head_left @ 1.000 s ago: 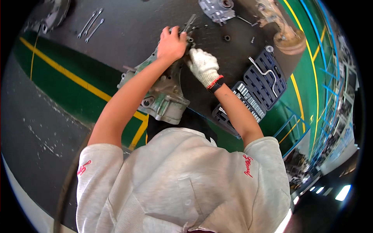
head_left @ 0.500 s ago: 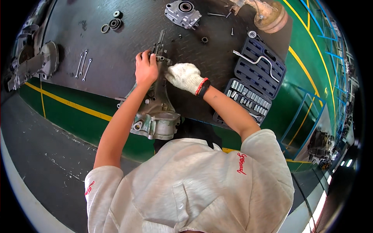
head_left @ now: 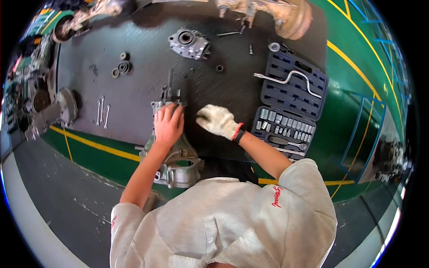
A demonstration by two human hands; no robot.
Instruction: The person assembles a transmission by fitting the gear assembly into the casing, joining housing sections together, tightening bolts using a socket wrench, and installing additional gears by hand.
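A grey metal gearbox housing (head_left: 181, 154) lies at the table's near edge, its bell-shaped end toward me. Thin upright rods (head_left: 170, 82) stick out of its far end. My bare left hand (head_left: 169, 119) lies over that far end, fingers curled onto the metal; what is under the palm is hidden. To its right, my right hand (head_left: 218, 120), in a white knitted glove, hovers apart from the housing. Its thumb and fingers are bent with a dark gap between them, and nothing shows in them.
An open socket set case (head_left: 292, 96) with a crank-shaped speed handle (head_left: 295, 79) lies at right. Three wrenches (head_left: 102, 111) lie at left. Bearings and gears (head_left: 124, 67), a smaller cast housing (head_left: 189, 43) and a rusty drum-ended part (head_left: 290, 20) are farther back.
My right hand has come away from the housing's far end and moved right. My left hand stays on the housing, now more spread over its end. The whole view has shifted.
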